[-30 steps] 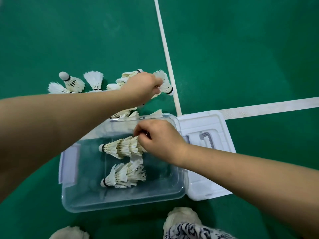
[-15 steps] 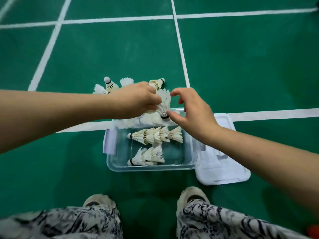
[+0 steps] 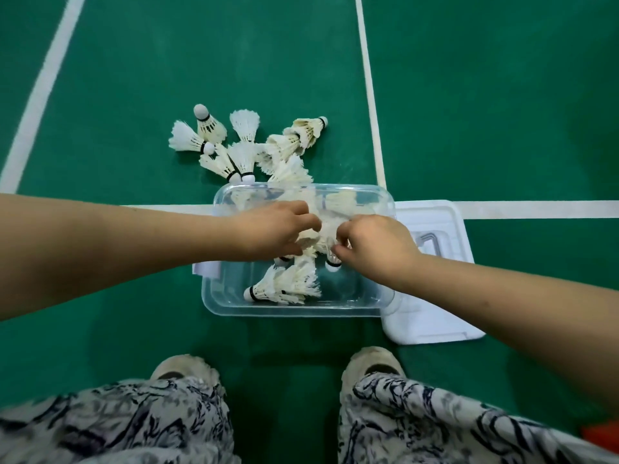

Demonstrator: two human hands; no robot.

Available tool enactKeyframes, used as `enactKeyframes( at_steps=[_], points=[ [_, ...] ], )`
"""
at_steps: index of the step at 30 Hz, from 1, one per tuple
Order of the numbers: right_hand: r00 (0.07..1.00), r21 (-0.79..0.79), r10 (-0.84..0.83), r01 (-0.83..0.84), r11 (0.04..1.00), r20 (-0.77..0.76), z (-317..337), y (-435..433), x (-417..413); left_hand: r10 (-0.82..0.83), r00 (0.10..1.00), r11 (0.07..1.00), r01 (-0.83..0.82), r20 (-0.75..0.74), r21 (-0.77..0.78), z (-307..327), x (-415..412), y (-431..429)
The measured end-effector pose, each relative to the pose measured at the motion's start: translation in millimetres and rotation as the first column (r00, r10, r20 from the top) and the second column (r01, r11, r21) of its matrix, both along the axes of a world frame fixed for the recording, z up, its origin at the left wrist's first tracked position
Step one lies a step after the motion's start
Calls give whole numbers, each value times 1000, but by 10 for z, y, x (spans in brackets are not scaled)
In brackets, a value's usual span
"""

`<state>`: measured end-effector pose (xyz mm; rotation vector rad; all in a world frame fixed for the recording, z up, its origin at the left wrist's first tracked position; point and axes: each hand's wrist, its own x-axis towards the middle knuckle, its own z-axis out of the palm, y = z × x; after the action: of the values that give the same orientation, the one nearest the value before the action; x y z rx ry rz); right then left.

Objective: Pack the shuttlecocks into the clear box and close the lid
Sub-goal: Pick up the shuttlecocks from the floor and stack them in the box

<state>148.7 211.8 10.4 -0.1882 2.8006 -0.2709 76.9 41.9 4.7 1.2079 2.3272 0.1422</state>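
The clear box [image 3: 294,309] stands open on the green court floor just ahead of my feet. A nested stack of white feather shuttlecocks [image 3: 284,289] lies along its front. Over the box's middle, my left hand [image 3: 268,234] and my right hand [image 3: 375,247] both close on another row of shuttlecocks [image 3: 321,236], with a cork tip showing below my right fingers. Several loose shuttlecocks [image 3: 241,145] lie in a pile on the floor just beyond the box. The white lid [image 3: 435,316] lies flat on the floor against the box's right side.
White court lines [image 3: 370,88] cross the green floor and meet near the box. My two shoes [image 3: 371,363] and patterned trouser legs fill the bottom of the view. A small orange object [image 3: 599,433] sits at the bottom right edge.
Both hands have come down from the pile beyond the box into the box, carrying shuttlecocks. The camera has pulled back and up, so my legs and shoes show more.
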Motion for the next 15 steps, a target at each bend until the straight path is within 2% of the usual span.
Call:
enactKeyframes(
  at_steps=[5,10,13,15],
  points=[
    [985,74,-43,31,997,169,-216,-62,-29,32,999,999,-32,44,15,-82,20,-78],
    [908,-12,-146,164,986,393,-434,-152,-54,-33,999,998,34,18,-43,-154,77,-171],
    [829,-72,-230,308,949,509,-584,-170,-97,-8,1000,1000,9,19,-26,-161,75,-198],
    [728,-128,-266,437,890,631,-690,-179,-99,14,1000,1000,-14,18,5,-172,41,-204]
  ],
)
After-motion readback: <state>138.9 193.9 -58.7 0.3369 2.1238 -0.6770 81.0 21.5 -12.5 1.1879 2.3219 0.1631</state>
